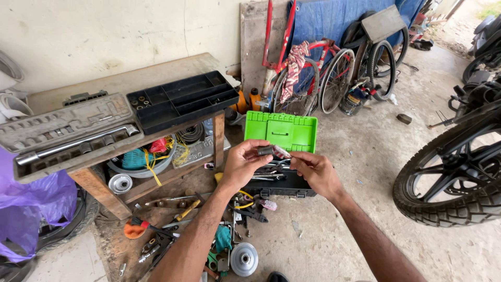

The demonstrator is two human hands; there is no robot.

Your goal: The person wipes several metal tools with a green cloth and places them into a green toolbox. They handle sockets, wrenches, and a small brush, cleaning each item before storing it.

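Rough concrete floor (365, 156) here, dusty and stained, with a pale plastered wall (104, 31) behind. Against that wall sits a beat-up wooden bench (156, 70) with a plank top. On it there's a grey plastic socket set case (68, 133) lying open, a long chrome ratchet handle across it, and next to that a black plastic organiser tray (182, 99) with divided compartments. Under the bench: coils of wire, a teal bowl and yellow cord, all jumbled.

On the floor sits an open toolbox (279, 183), black body with a bright green lid (281, 130) standing up, wrenches piled inside (shiny steel, hard to tell sizes). Loose tools (209, 230) are scattered in front of it: pliers, a yellow-handled screwdriver, a round metal disc.

Both hands are held up together just over the toolbox. The left hand (241, 166) pinches a small dark cylindrical socket (265, 150) between thumb and fingers. The right hand (315, 172) holds a small pale piece (282, 152) at its fingertips, its end touching the socket; I can't tell what it is exactly.

A red bicycle (323, 73) leans at the back beside a blue tarp (334, 21), and a knobby motorcycle tyre (449, 183) sits to the right. A purple plastic bag (31, 203) is at far left.
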